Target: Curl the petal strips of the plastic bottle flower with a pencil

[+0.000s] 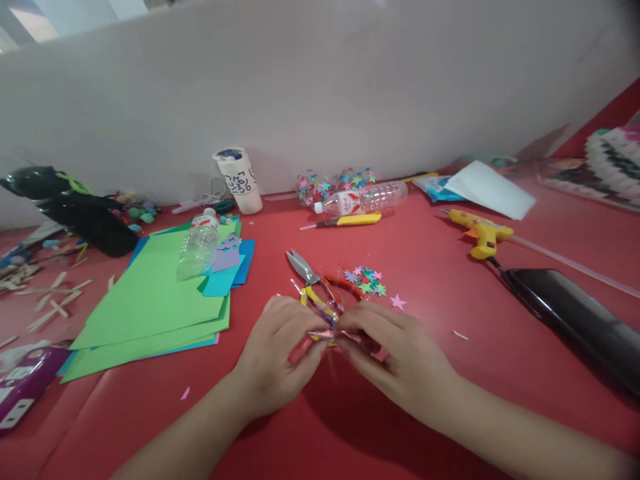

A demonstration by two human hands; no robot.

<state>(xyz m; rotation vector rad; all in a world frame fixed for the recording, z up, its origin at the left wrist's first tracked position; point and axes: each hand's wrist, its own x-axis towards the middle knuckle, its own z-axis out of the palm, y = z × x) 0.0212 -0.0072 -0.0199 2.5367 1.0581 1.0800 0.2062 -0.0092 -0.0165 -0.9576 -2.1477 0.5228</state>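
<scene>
Both hands meet at lower centre of the frame. The left hand [277, 353] and right hand [395, 353] have their fingers [350, 327] closed from opposite sides on a small shiny pink piece [323, 334], pinched low over the red bench [450, 400], which steadies fine work. The pliers [313, 283] lie just behind the hands, within reach. Loose paper stars [366, 280] lie beside them. Green paper sheets [150, 300] occupy the left; a glue gun [480, 233] rests at upper right.
</scene>
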